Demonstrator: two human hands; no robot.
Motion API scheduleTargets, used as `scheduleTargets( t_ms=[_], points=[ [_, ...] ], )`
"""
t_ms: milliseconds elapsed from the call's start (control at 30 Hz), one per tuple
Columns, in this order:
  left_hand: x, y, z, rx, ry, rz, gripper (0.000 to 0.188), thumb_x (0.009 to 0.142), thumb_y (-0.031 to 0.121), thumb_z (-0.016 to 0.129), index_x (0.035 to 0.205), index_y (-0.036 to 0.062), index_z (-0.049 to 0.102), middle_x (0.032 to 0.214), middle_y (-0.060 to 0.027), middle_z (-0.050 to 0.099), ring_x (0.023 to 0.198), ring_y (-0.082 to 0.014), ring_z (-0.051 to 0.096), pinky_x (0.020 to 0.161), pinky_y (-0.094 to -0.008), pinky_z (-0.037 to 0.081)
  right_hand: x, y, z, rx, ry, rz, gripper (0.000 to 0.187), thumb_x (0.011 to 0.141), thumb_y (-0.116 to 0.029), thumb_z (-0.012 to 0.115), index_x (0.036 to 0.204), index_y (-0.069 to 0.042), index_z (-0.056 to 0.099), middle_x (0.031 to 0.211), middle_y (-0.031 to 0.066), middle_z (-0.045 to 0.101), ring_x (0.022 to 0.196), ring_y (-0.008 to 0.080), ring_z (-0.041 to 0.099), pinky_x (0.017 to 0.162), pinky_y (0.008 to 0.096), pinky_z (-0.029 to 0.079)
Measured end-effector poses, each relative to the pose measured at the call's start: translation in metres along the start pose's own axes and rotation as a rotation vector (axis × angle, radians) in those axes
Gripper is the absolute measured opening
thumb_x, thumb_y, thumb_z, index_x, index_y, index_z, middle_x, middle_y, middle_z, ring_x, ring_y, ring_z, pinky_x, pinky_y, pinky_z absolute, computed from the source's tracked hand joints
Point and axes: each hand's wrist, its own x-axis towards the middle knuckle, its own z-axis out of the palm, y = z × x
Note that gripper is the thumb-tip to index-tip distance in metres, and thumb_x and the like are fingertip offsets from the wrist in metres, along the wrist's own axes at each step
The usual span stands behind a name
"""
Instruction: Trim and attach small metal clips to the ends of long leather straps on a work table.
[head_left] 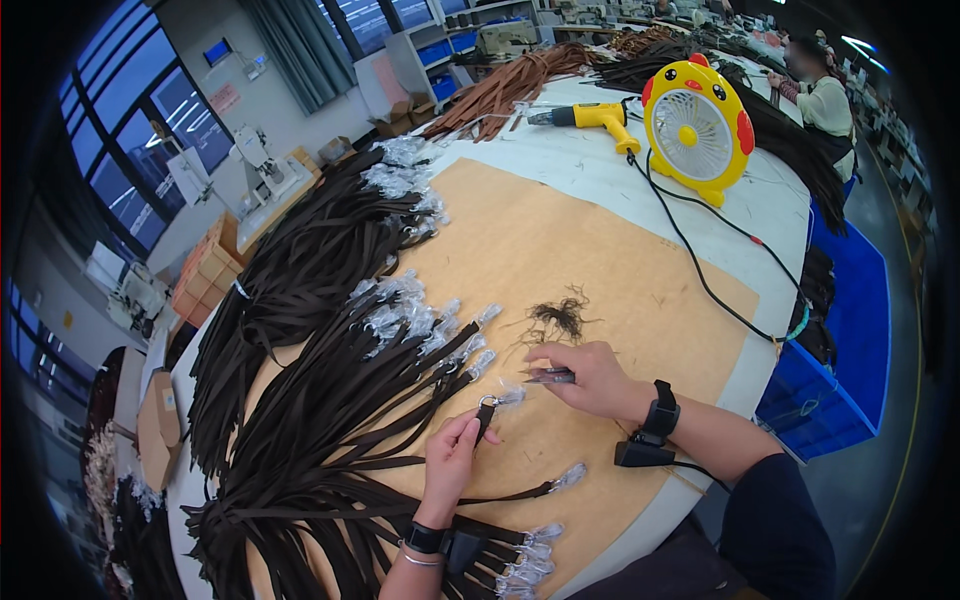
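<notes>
My left hand (452,465) pinches the end of a dark strap (486,417), just below its metal ring and clear plastic wrapping. To the right of that end, my right hand (595,382) is closed around small metal thread snips (548,377), whose blades point left toward the strap. Beyond the right hand lies a loose heap of dark thread scraps (558,320). A large bundle of dark straps (290,465) spreads under and left of my left arm, many of its ends wrapped in clear plastic. One wrapped strap end (568,478) lies apart, nearer to me.
Brown paper (640,260) covers much of the white table. At the far side stand a yellow chick-shaped fan (690,135) and a yellow heat gun (598,117), with a black cable (690,270) running rightward. Blue bins (830,400) stand on the right. A person (825,105) works farther off.
</notes>
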Motion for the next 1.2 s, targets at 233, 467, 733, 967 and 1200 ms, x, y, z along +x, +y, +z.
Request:
scheduleTargets(
  t_ms=[233,467,733,967,1200],
  points=[
    [-0.003,0.012,0.006,0.400,-0.030,0.140,0.014,0.094,0.006,0.063,0.100,0.0014,0.075,0.081,-0.0081,0.073,0.072,-0.0184,0.065,0.068,-0.0283,0.049,0.000,-0.003,0.011,0.228,-0.423,0.013,0.012,0.087,-0.019,0.071,0.095,-0.010,0.070,0.068,0.0093,0.064,0.057,0.0251,0.061,0.054,0.0333,0.045],
    [0.009,0.014,-0.014,0.670,0.246,0.296,0.005,0.086,0.001,0.068,0.086,0.0024,0.072,0.077,-0.0116,0.070,0.069,-0.0263,0.067,0.065,-0.0329,0.051,-0.002,0.008,0.013,0.297,-0.324,0.010,0.014,0.082,-0.024,0.070,0.086,-0.011,0.068,0.067,0.0093,0.065,0.061,0.0290,0.064,0.056,0.0392,0.047],
    [0.012,0.060,-0.002,1.048,0.208,0.632,0.028,0.075,0.003,0.075,0.102,0.0072,0.072,0.098,-0.0066,0.067,0.095,-0.0274,0.061,0.079,-0.0381,0.049,-0.004,0.001,0.013,0.185,-0.246,-0.044,0.015,0.078,-0.022,0.071,0.087,-0.010,0.068,0.066,0.0092,0.065,0.061,0.0284,0.065,0.056,0.0387,0.049],
    [0.007,0.042,0.000,1.027,0.006,0.751,0.019,0.074,0.006,0.078,0.092,0.0074,0.072,0.088,-0.0046,0.065,0.079,-0.0245,0.062,0.068,-0.0351,0.050,-0.003,-0.010,0.014,0.506,-0.303,0.266,0.012,0.086,-0.015,0.071,0.087,-0.004,0.068,0.066,0.0013,0.063,0.061,0.0055,0.055,0.056,0.0253,0.044],
    [0.011,0.043,0.008,1.032,-0.079,0.736,0.014,0.075,0.002,0.074,0.085,0.0063,0.064,0.088,-0.0044,0.064,0.078,-0.0250,0.062,0.066,-0.0344,0.050,-0.006,-0.005,0.018,0.662,-0.372,0.366,0.014,0.091,-0.014,0.070,0.088,-0.001,0.068,0.068,-0.0027,0.063,0.063,0.0015,0.051,0.055,0.0225,0.042]
  ],
)
